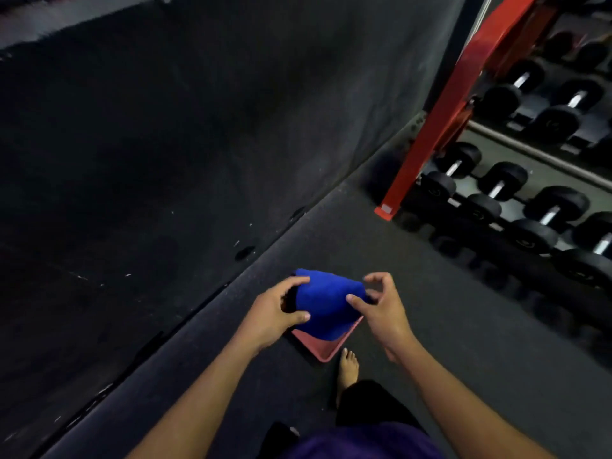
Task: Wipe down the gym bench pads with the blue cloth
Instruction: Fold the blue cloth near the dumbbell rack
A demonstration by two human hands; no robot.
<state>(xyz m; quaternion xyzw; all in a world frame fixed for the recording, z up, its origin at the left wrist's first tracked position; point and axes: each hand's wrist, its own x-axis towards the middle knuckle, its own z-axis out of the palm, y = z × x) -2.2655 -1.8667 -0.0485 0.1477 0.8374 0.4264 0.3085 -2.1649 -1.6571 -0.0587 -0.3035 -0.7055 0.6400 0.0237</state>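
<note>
Right now both hands hold the blue cloth (326,303) up in the air, low in the middle of the view. The left hand (276,314) has the cloth's left side, at 9 o'clock from the cloth's middle. Its fingers curl over the top and its thumb tucks under, so the grip is snug on the cloth. The right hand (381,304) is at 3 o'clock from the cloth. Its thumb and one finger seem to pinch the right edge, and the other fingers are bent and hold nothing. The cloth is bunched in a soft lump, and it runs longest from side to side, from one hand to the other.

Under the cloth, down at 6 o'clock, a pink tray (326,351) lies on the dark floor (463,342). A bare foot (347,367) stands just beside the tray's near corner.

A big black padded surface (149,160) fills the left side, up at 10 o'clock from the hands. It may be the bench pad, but I cannot tell for sure. The left hand is nearer to it, so I think the cloth has to go up and left to start wiping. No wiping has started yet.

Black dumbbells (496,190) sit on a rack with a red post (440,127), far off at 2 o'clock.
</note>
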